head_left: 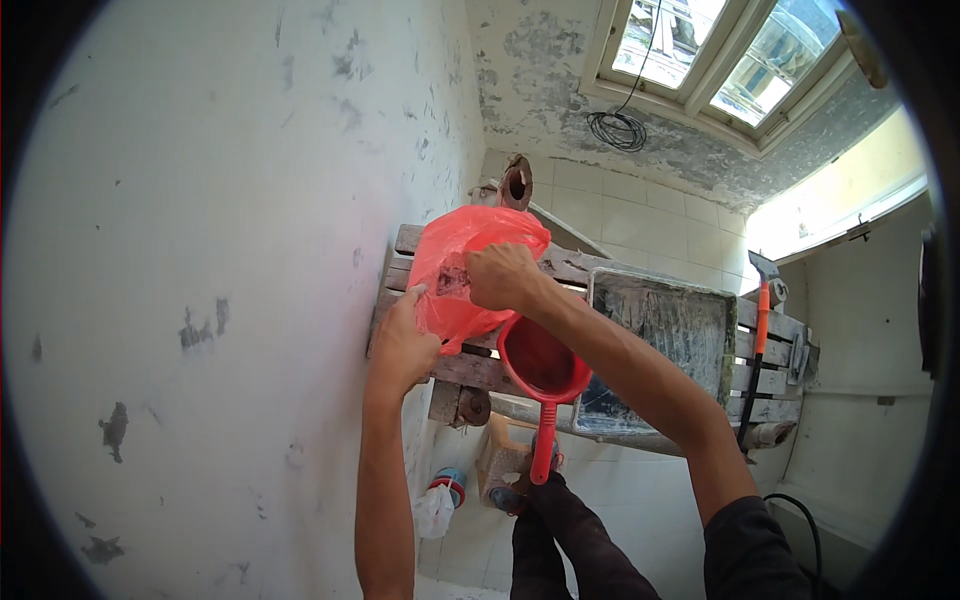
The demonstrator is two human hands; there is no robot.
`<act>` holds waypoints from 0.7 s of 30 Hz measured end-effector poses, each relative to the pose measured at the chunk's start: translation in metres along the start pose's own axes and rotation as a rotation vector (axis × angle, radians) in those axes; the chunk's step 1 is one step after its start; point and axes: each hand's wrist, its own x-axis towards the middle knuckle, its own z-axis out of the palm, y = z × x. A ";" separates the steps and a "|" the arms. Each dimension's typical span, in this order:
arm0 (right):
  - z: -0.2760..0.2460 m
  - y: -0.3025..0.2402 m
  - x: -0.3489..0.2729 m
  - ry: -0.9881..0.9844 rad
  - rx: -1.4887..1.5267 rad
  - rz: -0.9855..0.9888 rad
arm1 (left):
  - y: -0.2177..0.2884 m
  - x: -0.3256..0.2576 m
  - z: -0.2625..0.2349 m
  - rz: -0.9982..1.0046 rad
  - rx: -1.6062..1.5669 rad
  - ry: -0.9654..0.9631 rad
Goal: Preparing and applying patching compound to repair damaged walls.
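A thin red plastic bag (470, 230) lies on the slatted wooden platform (470, 372), its mouth spread and some dark, crumbly stuff showing inside. My left hand (402, 345) pinches the bag's near left edge. Over the bag's right side is my right hand (503, 277), its fingers curled into a fist at the opening; what they hold, if anything, is hidden. Just below my right forearm a red plastic dipper (545, 360) rests on the platform, its handle sticking out over the near edge.
Right of the dipper sits a plaster-smeared black tray (665, 330). A long-handled scraper (762, 320) with an orange grip leans beyond it. The patchy white wall (200, 300) rises close on my left. Below stand a step (500, 455) and a small bucket (448, 485).
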 end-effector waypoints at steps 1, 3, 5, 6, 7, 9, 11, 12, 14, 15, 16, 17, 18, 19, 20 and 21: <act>0.011 0.006 0.010 -0.036 -0.002 0.008 | -0.005 0.001 0.002 0.007 -0.001 -0.002; 0.030 0.020 0.025 -0.074 0.001 0.013 | -0.023 0.006 0.006 -0.060 -0.177 -0.007; 0.040 0.050 0.025 0.282 -0.019 0.080 | 0.013 -0.002 -0.006 -0.123 -0.290 -0.072; 0.037 0.053 0.021 0.276 -0.012 0.074 | 0.025 -0.008 -0.012 -0.199 -0.394 -0.123; 0.028 0.051 0.016 0.421 -0.052 0.046 | 0.022 -0.009 -0.013 -0.210 -0.392 -0.114; 0.020 0.048 0.015 0.418 -0.094 0.074 | 0.018 -0.008 -0.011 -0.028 -0.365 -0.090; 0.025 0.049 0.025 0.319 -0.106 0.096 | 0.019 -0.007 -0.005 0.007 -0.428 -0.101; 0.029 0.052 0.028 0.215 -0.114 0.124 | 0.021 -0.007 -0.001 0.040 -0.489 -0.121; 0.032 0.064 0.033 0.236 -0.040 0.132 | 0.030 -0.007 0.005 0.044 -0.522 -0.113; 0.035 0.069 0.035 0.257 0.040 0.134 | 0.033 -0.008 0.006 0.043 -0.550 -0.102; 0.036 0.075 0.038 0.260 0.041 0.140 | 0.034 -0.007 0.006 0.046 -0.547 -0.106; 0.037 0.083 0.040 0.243 0.110 0.062 | 0.034 -0.006 0.005 0.089 -0.502 -0.122; 0.035 0.083 0.039 0.224 0.182 -0.020 | 0.034 -0.006 0.004 0.127 -0.455 -0.135; 0.034 0.081 0.038 0.226 0.188 -0.019 | 0.033 -0.006 0.004 0.127 -0.450 -0.137; 0.035 0.077 0.037 0.169 0.197 -0.022 | 0.030 -0.008 0.003 0.127 -0.500 -0.138; 0.035 0.077 0.036 0.110 0.198 -0.020 | 0.029 -0.008 0.005 0.132 -0.557 -0.146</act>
